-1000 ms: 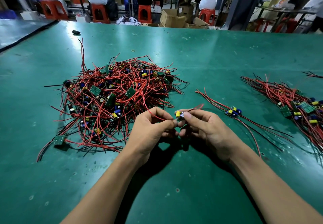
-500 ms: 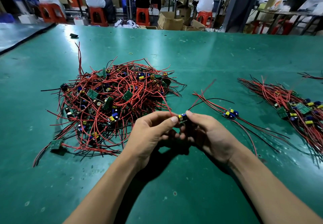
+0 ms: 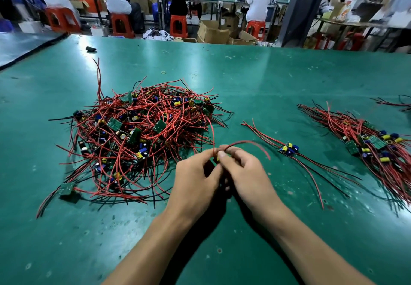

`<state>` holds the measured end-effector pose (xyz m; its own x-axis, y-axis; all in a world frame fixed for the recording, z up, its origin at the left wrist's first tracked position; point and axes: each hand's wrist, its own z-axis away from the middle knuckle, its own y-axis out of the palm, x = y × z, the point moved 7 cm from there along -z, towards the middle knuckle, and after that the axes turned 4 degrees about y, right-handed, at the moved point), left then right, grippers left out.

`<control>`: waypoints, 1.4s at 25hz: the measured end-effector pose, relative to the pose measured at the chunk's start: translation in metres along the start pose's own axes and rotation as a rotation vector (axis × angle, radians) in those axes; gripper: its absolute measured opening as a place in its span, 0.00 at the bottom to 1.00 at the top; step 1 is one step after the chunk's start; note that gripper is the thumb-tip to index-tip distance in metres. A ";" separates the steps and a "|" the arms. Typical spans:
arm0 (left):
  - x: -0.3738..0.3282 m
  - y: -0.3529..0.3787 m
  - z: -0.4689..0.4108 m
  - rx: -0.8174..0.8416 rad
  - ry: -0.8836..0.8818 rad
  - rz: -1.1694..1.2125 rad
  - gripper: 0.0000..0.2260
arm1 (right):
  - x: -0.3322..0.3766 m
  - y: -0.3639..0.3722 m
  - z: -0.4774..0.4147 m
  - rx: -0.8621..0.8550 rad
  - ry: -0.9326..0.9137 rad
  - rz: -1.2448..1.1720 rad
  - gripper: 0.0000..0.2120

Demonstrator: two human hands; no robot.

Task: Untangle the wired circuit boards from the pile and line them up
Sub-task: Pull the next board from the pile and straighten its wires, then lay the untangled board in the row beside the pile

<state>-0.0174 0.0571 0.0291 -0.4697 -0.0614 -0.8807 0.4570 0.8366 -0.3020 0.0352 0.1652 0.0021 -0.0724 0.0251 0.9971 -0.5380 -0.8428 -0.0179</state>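
A small wired circuit board [image 3: 218, 157], almost hidden just below the centre of the frame, is pinched between the curled fingers of the left hand [image 3: 195, 178] and the right hand [image 3: 246, 173], apparently so that its red wires [image 3: 244, 142] can be drawn free, one lead running up into the tangled pile of red-wired green boards [image 3: 144, 133] at centre left. On the green bench [image 3: 244, 80] to the right, one freed board with blue and yellow capacitors [image 3: 288, 149] is laid with wires straightened, and a row of like boards [image 3: 373, 144] lies beyond, presumably the line to be extended.
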 end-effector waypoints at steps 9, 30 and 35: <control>0.010 -0.007 -0.006 -0.021 -0.086 -0.071 0.21 | 0.002 -0.014 -0.025 -0.160 0.151 -0.246 0.07; 0.027 -0.009 -0.005 -0.033 -0.264 0.177 0.05 | 0.002 0.000 -0.081 -0.198 -0.074 0.328 0.05; 0.040 -0.021 -0.005 -0.227 -0.426 0.499 0.03 | 0.014 0.005 -0.087 -0.215 -0.107 0.464 0.10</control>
<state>-0.0494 0.0395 0.0023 0.1137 0.1907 -0.9750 0.3498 0.9109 0.2189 -0.0416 0.2077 0.0095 -0.2645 -0.3895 0.8822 -0.6304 -0.6225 -0.4638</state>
